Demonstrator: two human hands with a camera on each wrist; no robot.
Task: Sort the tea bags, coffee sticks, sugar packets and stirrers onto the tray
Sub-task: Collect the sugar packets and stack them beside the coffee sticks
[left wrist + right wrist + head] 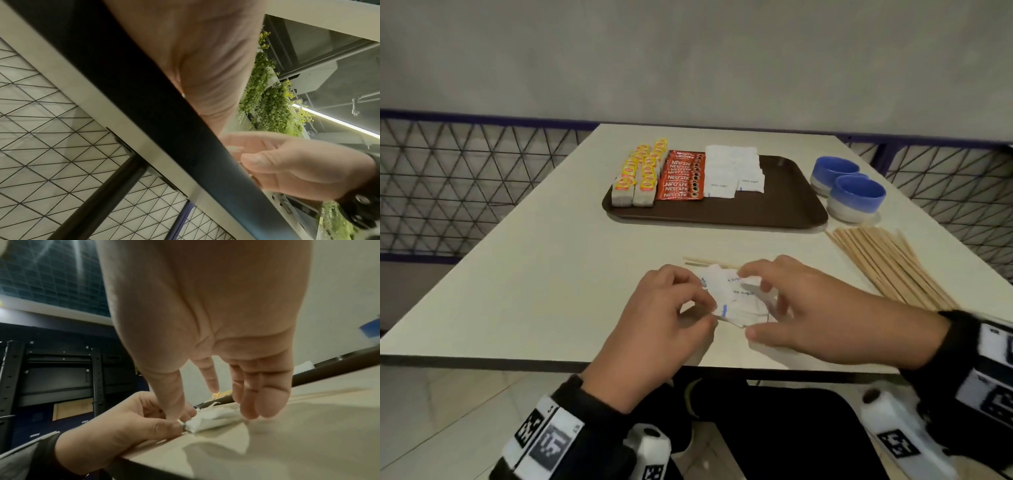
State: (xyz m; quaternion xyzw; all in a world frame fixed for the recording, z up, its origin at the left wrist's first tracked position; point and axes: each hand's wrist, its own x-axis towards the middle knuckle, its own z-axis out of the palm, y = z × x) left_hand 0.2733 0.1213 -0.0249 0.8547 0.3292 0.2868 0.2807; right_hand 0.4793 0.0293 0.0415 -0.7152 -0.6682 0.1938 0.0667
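L hand is pinching the loose sugar packets at their near-left corner, R hand is cupping them w/ spread fingers, tray lying straight ahead, well apart.

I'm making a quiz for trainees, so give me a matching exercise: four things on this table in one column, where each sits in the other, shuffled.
Things:
1. tea bags
2. coffee sticks
3. stirrers
4. bowls

Places:
A. loose on the table, near right
B. tray's left end
C. off the tray, to its right
D. on the tray, between tea bags and sugar packets

Pairs: 1-B, 2-D, 3-A, 4-C
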